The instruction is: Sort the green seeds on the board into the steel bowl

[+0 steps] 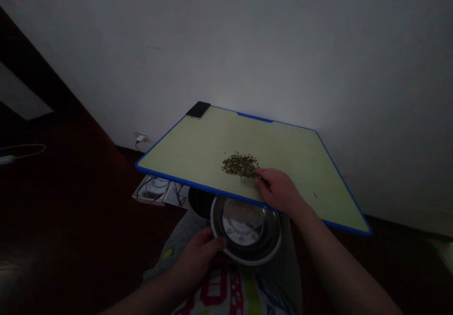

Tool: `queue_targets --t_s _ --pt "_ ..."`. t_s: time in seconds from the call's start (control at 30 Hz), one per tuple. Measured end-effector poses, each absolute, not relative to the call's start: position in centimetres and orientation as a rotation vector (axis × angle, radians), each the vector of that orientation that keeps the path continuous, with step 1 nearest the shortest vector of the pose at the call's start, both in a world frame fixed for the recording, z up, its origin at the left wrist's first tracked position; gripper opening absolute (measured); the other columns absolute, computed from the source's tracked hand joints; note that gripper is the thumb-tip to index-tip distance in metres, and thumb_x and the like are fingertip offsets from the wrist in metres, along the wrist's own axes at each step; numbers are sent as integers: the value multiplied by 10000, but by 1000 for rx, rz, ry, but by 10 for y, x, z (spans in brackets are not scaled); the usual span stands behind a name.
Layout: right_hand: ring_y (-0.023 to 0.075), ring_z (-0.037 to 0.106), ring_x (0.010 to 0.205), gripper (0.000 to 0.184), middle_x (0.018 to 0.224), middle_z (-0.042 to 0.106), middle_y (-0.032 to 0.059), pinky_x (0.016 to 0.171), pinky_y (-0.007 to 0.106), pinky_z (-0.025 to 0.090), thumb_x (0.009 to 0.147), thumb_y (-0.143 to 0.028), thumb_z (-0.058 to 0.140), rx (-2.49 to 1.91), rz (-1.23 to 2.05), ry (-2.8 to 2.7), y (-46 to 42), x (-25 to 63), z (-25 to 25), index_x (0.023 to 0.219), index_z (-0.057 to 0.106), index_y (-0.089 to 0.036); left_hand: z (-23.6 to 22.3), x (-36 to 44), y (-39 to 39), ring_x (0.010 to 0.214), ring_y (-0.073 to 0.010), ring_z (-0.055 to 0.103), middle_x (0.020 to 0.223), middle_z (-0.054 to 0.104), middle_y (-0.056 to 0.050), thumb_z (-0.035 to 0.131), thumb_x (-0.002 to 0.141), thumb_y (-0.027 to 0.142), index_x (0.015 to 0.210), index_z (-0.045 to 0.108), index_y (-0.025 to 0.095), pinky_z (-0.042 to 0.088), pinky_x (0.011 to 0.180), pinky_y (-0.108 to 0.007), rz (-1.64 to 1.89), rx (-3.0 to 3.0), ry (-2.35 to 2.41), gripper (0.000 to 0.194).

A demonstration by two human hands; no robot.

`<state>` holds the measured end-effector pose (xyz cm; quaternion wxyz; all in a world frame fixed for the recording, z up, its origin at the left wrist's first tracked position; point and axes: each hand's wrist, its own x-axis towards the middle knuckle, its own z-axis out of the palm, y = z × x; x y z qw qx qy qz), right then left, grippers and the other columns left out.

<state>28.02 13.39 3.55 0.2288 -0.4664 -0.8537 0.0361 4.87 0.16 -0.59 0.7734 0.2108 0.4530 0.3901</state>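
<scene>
A loose pile of small brown-green seeds or beans lies on a pale yellow-green table with a blue rim. At the pile's right edge is my right hand, its thumb and fingertips pinched together among the grains; whatever they hold is too small to make out. In my lap, partly under the table edge, rests a round metal bowl with lighter grains in its far part. My left hand grips the near left of its rim, thumb on top.
A dark phone or tablet lies at the table's far left corner. One dark sliver is on the right side. Below are a dark pot and a white box with cables. A wall stands behind.
</scene>
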Motion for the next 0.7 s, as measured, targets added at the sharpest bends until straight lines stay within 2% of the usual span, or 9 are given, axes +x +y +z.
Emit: queue_targets --t_s 0.1,0.3,0.47,0.7 --pt "278 734 936 301 1051 793 147 862 418 563 923 -201 540 -1237 150 -2400 137 272 36 1145 739 -158 -7 49 2 800 -311 793 826 848 -52 853 608 335 812 763 195 602 716 -383 845 454 961 263" --pt "231 715 885 298 966 789 111 820 368 539 924 -177 532 -1115 359 -2444 139 265 41 1128 750 -165 -2 49 2 914 -335 790 826 848 -39 856 627 339 796 779 216 596 804 -406 839 461 915 223" --pt "215 713 864 301 965 788 93 783 348 531 923 -183 536 -1085 496 -2385 136 268 41 1124 759 -188 -7 48 0 899 -334 791 828 848 -39 841 651 339 802 778 216 590 758 -390 839 471 931 205" --pt "205 669 766 254 803 742 81 725 334 509 953 -225 554 -948 391 -2477 116 273 38 1082 767 -173 -3 49 3 907 -328 784 806 843 -30 851 611 340 796 769 213 583 770 -379 839 484 942 238"
